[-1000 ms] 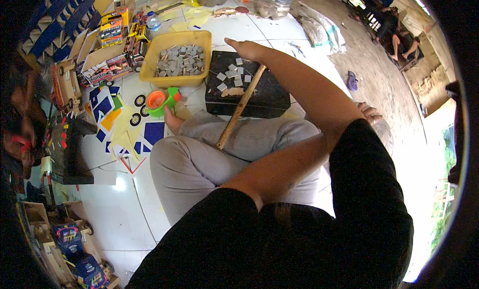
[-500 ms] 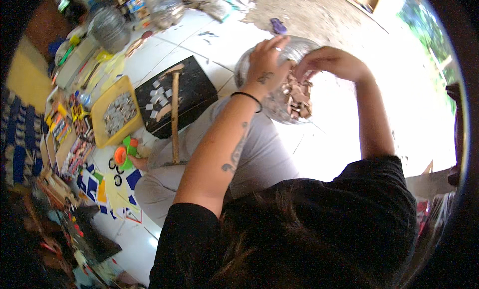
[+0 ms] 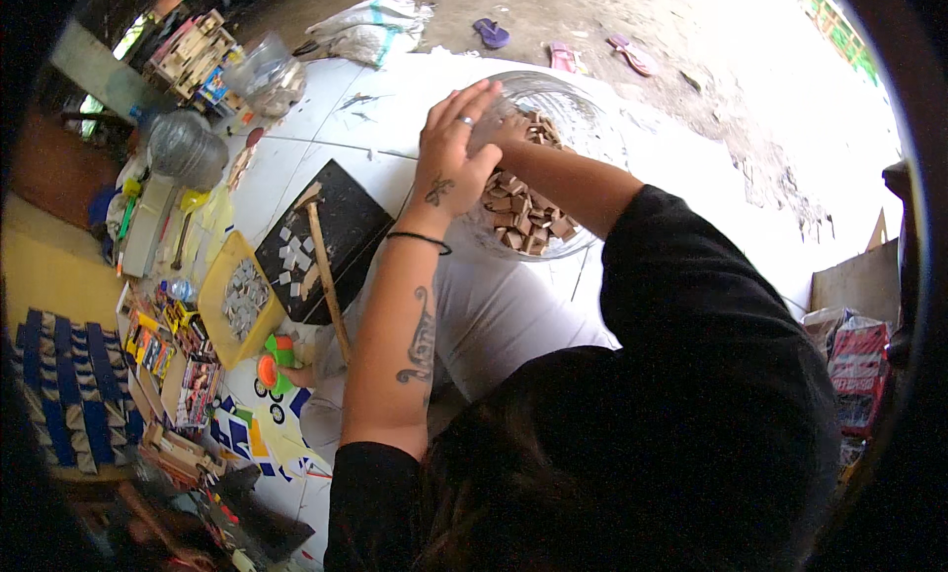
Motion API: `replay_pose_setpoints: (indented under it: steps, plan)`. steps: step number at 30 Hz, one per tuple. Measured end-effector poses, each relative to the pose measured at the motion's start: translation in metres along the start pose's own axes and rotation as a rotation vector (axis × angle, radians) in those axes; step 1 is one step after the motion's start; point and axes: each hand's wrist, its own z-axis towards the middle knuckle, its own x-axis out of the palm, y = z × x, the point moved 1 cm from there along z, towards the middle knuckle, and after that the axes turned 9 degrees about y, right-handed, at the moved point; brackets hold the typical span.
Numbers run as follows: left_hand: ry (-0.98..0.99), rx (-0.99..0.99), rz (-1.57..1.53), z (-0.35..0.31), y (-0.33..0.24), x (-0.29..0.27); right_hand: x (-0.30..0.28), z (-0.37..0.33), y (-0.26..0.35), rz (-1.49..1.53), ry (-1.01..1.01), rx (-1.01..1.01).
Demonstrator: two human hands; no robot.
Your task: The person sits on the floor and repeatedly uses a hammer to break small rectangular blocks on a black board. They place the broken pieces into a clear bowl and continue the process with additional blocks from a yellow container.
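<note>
In front of my knees stands a wide, round, clear plastic container [image 3: 592, 138] with many small brown wooden pieces [image 3: 528, 217] in it. My left hand [image 3: 459, 138] lies against the container's left side, fingers stretched out and thumb apart. My right forearm reaches across the opening, and my right hand [image 3: 510, 132] is down inside among the wooden pieces. Its fingertips are mostly hidden, so I cannot see what they hold. To the left, a hammer [image 3: 324, 266] with a wooden handle lies on a black slab [image 3: 360, 212], beside small grey pieces [image 3: 296, 254].
A yellow tray [image 3: 219, 320] of grey pieces stands left of the slab, near an orange and green cup [image 3: 272, 370]. Boxes, clear jars [image 3: 186, 150] and paper scraps crowd the left side. A white sack [image 3: 370, 29] and sandals [image 3: 491, 33] lie beyond the white tiles.
My right hand has moved left and deeper into the container, its forearm now crossing the opening. My left hand stays at the container's left side. The view has shifted.
</note>
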Motion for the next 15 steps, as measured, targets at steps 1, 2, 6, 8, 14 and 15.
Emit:
replay_pose_setpoints:
  steps: [1, 2, 6, 8, 14, 15]
  plan:
    - [0.004, -0.011, -0.004, -0.001, 0.0, 0.001, 0.004, -0.007, 0.003, 0.03, -0.022, -0.056]
    - [0.009, -0.025, -0.01, -0.002, 0.0, 0.001, 0.004, -0.016, 0.006, 0.051, -0.028, -0.101]
    - [0.002, -0.03, -0.039, -0.003, 0.0, 0.002, -0.003, -0.061, 0.019, 0.147, 0.102, -0.3]
    - [0.014, -0.058, -0.041, -0.003, 0.0, 0.002, -0.038, -0.065, 0.003, -0.034, 0.259, -0.208]
    - [0.045, -0.058, -0.07, -0.003, -0.003, 0.001, -0.052, -0.035, -0.029, -0.022, -0.009, 0.223]
    - [0.059, -0.051, -0.032, -0.004, -0.004, 0.0, -0.039, -0.028, -0.025, -0.012, -0.094, 0.338]
